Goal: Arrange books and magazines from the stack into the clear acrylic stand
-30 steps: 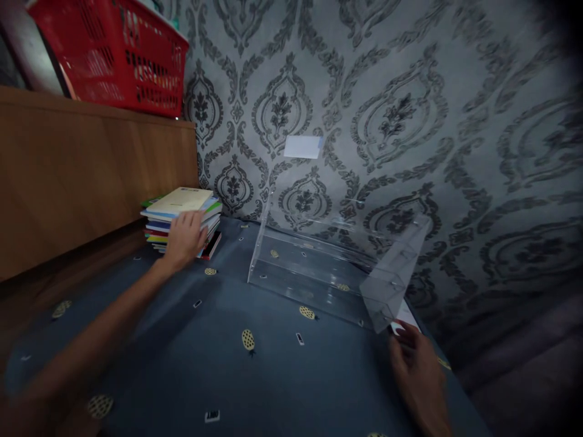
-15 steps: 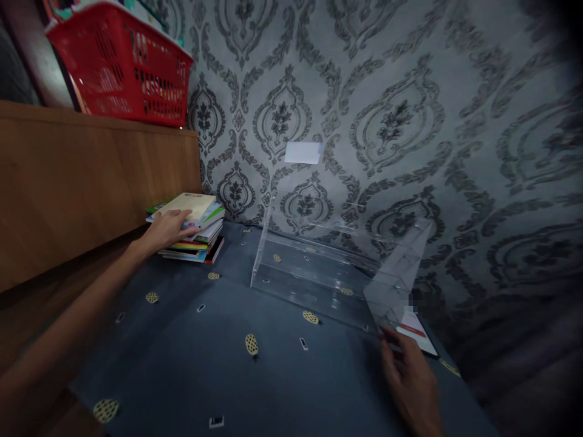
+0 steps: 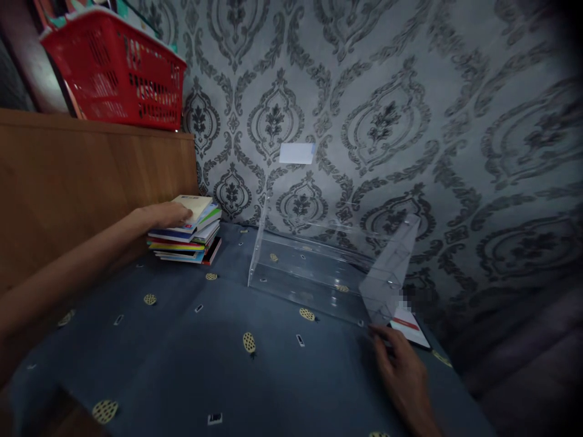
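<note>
My left hand (image 3: 169, 215) is at the left edge of the stack's top book (image 3: 198, 205), which has a pale cream cover. Its thumb lies on the cover; the other fingers are mostly hidden, and the hand looks closed on that edge. Below, a stack of books (image 3: 206, 233) with differently coloured covers rests on the cloth. My right hand (image 3: 401, 370) lies on the cloth, loosely curved with a gap between thumb and fingers, holding nothing. Its fingertips are close to the front right corner of a clear acrylic rack (image 3: 305, 291); whether they touch is unclear.
A dark blue cloth (image 3: 182, 358) with pineapple prints covers the surface. Behind the rack's right side lies a flat dark-edged item with a white and red face (image 3: 410, 328). A wooden panel (image 3: 95, 182) stands left, with a red basket (image 3: 122, 73) above. Patterned wallpaper (image 3: 319, 73) backs everything.
My left hand has turned from fingers stretched over the top book to its left edge, thumb on the cover. My right hand stays by the rack's corner. The view has shifted slightly.
</note>
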Available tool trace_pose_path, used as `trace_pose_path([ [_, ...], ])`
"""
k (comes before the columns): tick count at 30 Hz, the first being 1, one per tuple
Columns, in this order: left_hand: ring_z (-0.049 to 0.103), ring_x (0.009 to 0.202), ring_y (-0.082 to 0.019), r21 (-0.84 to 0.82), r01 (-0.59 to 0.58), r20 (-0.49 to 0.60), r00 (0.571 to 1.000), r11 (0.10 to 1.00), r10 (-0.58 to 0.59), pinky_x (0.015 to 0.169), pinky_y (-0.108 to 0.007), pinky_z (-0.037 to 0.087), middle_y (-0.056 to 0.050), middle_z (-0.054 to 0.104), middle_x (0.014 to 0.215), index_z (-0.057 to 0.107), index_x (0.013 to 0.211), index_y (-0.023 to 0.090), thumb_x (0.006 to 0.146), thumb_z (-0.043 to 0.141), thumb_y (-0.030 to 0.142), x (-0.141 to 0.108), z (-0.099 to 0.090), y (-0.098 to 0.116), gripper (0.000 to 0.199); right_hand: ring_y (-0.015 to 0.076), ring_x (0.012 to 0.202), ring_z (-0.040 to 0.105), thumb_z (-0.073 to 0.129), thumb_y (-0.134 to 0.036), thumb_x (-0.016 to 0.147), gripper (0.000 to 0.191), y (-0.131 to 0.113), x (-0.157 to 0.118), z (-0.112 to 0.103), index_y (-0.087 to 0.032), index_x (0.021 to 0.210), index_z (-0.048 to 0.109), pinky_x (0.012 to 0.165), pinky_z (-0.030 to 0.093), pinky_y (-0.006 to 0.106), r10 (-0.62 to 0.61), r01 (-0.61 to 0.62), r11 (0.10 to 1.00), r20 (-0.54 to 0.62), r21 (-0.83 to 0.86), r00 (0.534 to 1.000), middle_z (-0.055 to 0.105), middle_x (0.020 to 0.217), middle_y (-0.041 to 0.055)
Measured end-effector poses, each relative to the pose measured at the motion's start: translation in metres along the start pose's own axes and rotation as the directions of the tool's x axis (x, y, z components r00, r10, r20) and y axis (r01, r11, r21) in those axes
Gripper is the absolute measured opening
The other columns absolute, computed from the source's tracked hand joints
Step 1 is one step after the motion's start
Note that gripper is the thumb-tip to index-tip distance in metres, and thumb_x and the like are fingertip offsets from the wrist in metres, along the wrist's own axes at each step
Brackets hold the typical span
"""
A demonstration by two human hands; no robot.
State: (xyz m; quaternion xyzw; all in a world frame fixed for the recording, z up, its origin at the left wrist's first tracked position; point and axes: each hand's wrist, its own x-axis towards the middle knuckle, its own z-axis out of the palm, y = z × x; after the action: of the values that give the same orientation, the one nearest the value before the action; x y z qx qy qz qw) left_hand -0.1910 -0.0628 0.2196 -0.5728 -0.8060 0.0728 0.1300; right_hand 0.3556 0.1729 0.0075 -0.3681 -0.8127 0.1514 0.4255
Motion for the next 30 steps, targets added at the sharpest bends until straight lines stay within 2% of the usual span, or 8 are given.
trace_pose_path([
  [3, 0.069, 0.095, -0.026, 0.06, -0.019, 0.109, 0.994, 0.998, 0.013, 0.085, -0.031, 0.048, -0.015, 0.076, 0.103, 0.073, 0.101, 0.017, 0.083, 0.055, 0.028, 0.001, -0.008, 0.008, 0.028, 0.0254, 0.081, 0.069, 0.046, -0.047, 0.088, 0.032, 0.0, -0.001, 0.001, -0.023, 0.092, 0.067, 0.072, 0.058, 0.036, 0.012, -0.012, 1.0, -0.001, 0.012, 1.0, 0.073, 0.093, 0.0095],
  [7, 0.068, 0.102, -0.026, 0.142, 0.02, 0.134, 0.99, 0.99, -0.039, 0.084, -0.031, 0.049, -0.017, 0.074, 0.111, 0.07, 0.112, 0.015, 0.087, 0.049, 0.024, -0.005, -0.016, 0.02, 0.033, 0.0247, 0.079, 0.069, 0.047, -0.045, 0.088, 0.03, -0.005, -0.001, -0.001, -0.023, 0.09, 0.067, 0.071, 0.058, 0.036, 0.009, -0.009, 0.999, 0.008, 0.039, 1.0, 0.073, 0.09, 0.0081],
  [11, 0.068, 0.107, -0.029, 0.184, 0.083, 0.063, 0.993, 0.979, -0.096, 0.087, -0.034, 0.049, -0.015, 0.072, 0.118, 0.068, 0.116, 0.019, 0.089, 0.049, 0.024, -0.017, -0.021, 0.037, 0.033, 0.0239, 0.074, 0.069, 0.047, -0.044, 0.088, 0.029, -0.011, -0.001, -0.003, -0.023, 0.09, 0.068, 0.066, 0.057, 0.035, 0.018, -0.019, 0.998, 0.017, 0.059, 1.0, 0.073, 0.088, 0.0073],
  [16, 0.063, 0.117, -0.032, 0.181, 0.056, -0.087, 0.995, 0.982, -0.041, 0.098, -0.041, 0.046, -0.016, 0.069, 0.125, 0.061, 0.13, 0.02, 0.093, 0.048, 0.032, -0.04, -0.012, 0.058, 0.04, 0.0242, 0.075, 0.07, 0.048, -0.044, 0.087, 0.029, -0.013, 0.0, -0.004, -0.023, 0.089, 0.068, 0.068, 0.058, 0.035, 0.019, -0.021, 0.998, 0.033, 0.063, 0.999, 0.074, 0.089, 0.0075],
  [19, 0.052, 0.133, -0.038, 0.136, 0.074, -0.127, 0.99, 0.988, -0.057, 0.107, -0.05, 0.039, -0.02, 0.058, 0.142, 0.046, 0.147, 0.019, 0.091, 0.055, 0.045, -0.05, 0.002, 0.054, 0.062, 0.0243, 0.075, 0.07, 0.047, -0.045, 0.088, 0.03, -0.014, 0.0, -0.005, -0.024, 0.087, 0.068, 0.067, 0.058, 0.035, 0.031, -0.034, 0.997, 0.036, 0.064, 0.999, 0.074, 0.088, 0.0076],
  [21, 0.046, 0.138, -0.039, 0.119, 0.129, -0.089, 0.989, 0.984, -0.119, 0.108, -0.053, 0.038, -0.02, 0.05, 0.151, 0.04, 0.151, 0.018, 0.089, 0.057, 0.045, -0.054, 0.01, 0.044, 0.07, 0.024, 0.073, 0.069, 0.047, -0.046, 0.088, 0.031, -0.016, 0.0, -0.005, -0.023, 0.086, 0.069, 0.066, 0.058, 0.034, 0.039, -0.042, 0.997, 0.043, 0.062, 0.998, 0.075, 0.087, 0.0077],
  [26, 0.057, 0.128, -0.034, 0.11, 0.19, -0.007, 0.982, 0.976, -0.191, 0.096, -0.044, 0.049, -0.016, 0.053, 0.149, 0.044, 0.147, 0.022, 0.096, 0.039, 0.027, -0.063, 0.014, 0.033, 0.051, 0.0237, 0.07, 0.069, 0.048, -0.044, 0.085, 0.03, -0.018, 0.0, -0.005, -0.023, 0.085, 0.069, 0.066, 0.057, 0.034, 0.053, -0.055, 0.998, 0.055, 0.037, 0.997, 0.075, 0.086, 0.0075],
  [30, 0.06, 0.12, -0.037, 0.098, 0.197, -0.083, 0.979, 0.976, -0.189, 0.088, -0.048, 0.052, -0.021, 0.061, 0.136, 0.05, 0.139, 0.018, 0.098, 0.034, 0.03, -0.073, 0.01, 0.059, 0.045, 0.0241, 0.071, 0.07, 0.047, -0.044, 0.084, 0.031, -0.016, 0.0, -0.004, -0.022, 0.086, 0.069, 0.068, 0.058, 0.035, 0.068, -0.071, 0.996, 0.075, 0.044, 0.995, 0.076, 0.086, 0.0076],
])
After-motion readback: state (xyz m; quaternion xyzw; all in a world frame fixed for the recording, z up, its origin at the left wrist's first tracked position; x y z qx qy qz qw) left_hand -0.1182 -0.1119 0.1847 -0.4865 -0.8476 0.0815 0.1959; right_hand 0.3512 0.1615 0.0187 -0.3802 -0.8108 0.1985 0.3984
